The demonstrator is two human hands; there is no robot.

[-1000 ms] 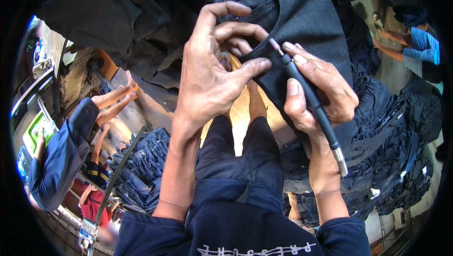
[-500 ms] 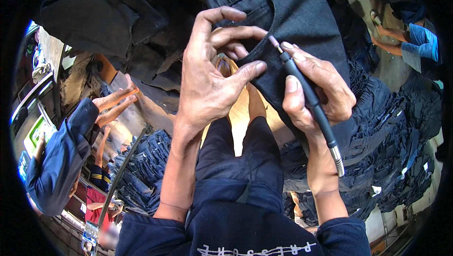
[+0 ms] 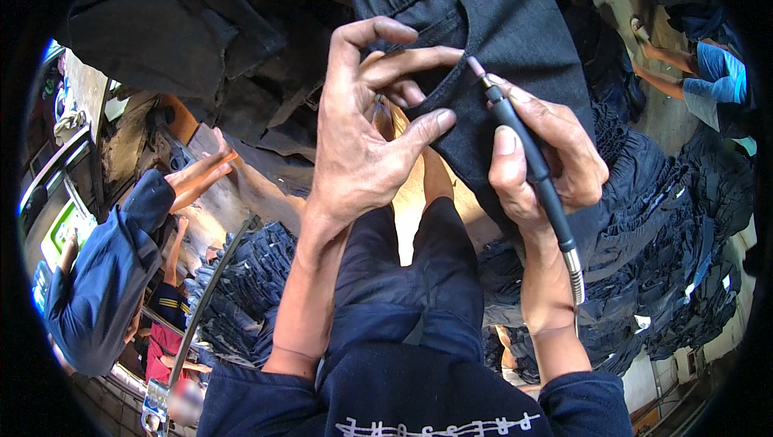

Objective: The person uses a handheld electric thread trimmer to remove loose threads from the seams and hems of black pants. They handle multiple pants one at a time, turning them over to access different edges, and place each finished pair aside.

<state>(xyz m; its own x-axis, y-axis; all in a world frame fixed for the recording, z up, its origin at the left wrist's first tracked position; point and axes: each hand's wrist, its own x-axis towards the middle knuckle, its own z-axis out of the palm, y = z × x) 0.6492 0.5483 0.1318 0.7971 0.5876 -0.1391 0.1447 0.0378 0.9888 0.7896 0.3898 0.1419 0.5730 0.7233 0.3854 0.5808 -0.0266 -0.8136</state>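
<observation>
Dark denim trousers (image 3: 515, 26) with an elastic waistband are spread in front of me at the top of the view. My left hand (image 3: 362, 123) is at their curved pocket opening. Its index fingertip lies along the pocket edge, and the thumb and curled fingers grip the cloth lower down. My right hand (image 3: 551, 143) holds a slim black rotary grinder handpiece (image 3: 527, 143), slanted with its tip up and left. The pinkish grinding bit (image 3: 477, 68) sits at the pocket edge, close beside my left index fingertip; whether it touches the cloth I cannot tell.
Large piles of folded dark garments (image 3: 652, 252) rise at my right, and another stack (image 3: 245, 276) stands at lower left. Dark cloth (image 3: 161, 35) hangs at upper left. One seated person in blue (image 3: 113, 276) is at left; another person's legs (image 3: 668, 75) show at upper right.
Both hands have shifted slightly to the right, and the grinder's bit has moved a little up and right along the pocket edge. The grips are the same.
</observation>
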